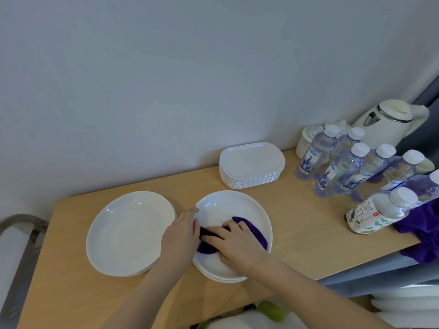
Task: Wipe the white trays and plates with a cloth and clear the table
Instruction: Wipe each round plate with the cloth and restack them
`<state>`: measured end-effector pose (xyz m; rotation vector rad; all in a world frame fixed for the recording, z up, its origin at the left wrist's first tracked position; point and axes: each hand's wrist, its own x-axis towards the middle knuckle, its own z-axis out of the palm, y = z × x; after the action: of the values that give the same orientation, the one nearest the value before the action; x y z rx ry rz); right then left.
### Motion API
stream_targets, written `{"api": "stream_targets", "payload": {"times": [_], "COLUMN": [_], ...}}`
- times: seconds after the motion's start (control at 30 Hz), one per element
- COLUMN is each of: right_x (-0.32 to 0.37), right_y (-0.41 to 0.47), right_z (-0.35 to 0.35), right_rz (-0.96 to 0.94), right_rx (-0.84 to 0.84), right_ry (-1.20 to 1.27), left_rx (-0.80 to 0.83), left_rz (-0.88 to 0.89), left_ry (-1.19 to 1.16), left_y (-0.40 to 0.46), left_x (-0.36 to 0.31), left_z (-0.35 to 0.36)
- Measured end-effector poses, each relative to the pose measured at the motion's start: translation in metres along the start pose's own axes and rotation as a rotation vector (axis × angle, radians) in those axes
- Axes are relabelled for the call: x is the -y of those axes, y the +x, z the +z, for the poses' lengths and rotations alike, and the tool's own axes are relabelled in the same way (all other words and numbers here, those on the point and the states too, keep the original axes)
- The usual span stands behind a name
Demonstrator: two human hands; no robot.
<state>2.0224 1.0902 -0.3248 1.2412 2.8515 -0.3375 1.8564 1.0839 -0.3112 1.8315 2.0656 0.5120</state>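
Observation:
A purple cloth [255,231] lies in the top plate of a short stack of round white plates [237,203] at the table's middle. My right hand [234,244] presses flat on the cloth with fingers spread. My left hand [180,233] holds the left rim of that plate, thumb over the edge. A second stack of round white plates [129,233] sits to the left. A stack of several white rectangular trays [251,163] stands behind, near the wall.
Several water bottles [337,172] and a tea bottle [375,213] lying on its side crowd the table's right end, with a white kettle [389,124] and lidded cups [306,138] behind. Another purple cloth [422,229] hangs off the right edge. More white dishes [408,302] sit below at right.

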Motion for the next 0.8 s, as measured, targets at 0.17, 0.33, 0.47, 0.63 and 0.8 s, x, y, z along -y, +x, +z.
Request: {"api": "stream_targets", "payload": {"times": [0.17, 0.33, 0.47, 0.63, 0.8], "right_x": [-0.019, -0.044, -0.072, -0.096, -0.098], "right_y": [-0.007, -0.02, -0.036, -0.046, -0.05], "right_z": [-0.024, -0.064, -0.074, -0.055, -0.023], "right_rz": [0.227, 0.455, 0.597, 0.775, 0.832], "right_rx": [-0.17, -0.502, -0.522, -0.295, -0.087], "right_ry": [0.056, 0.131, 0.111, 0.069, 0.109], "left_rx": [0.038, 0.08, 0.082, 0.083, 0.092], "left_rz": [0.029, 0.051, 0.081, 0.062, 0.05], "left_ry": [0.018, 0.185, 0.33, 0.387, 0.418], "left_y": [-0.002, -0.002, -0.006, -0.006, -0.006], "left_x": [0.0, -0.003, -0.012, -0.02, -0.022], "left_z": [-0.001, 0.006, 0.015, 0.022, 0.024]}}
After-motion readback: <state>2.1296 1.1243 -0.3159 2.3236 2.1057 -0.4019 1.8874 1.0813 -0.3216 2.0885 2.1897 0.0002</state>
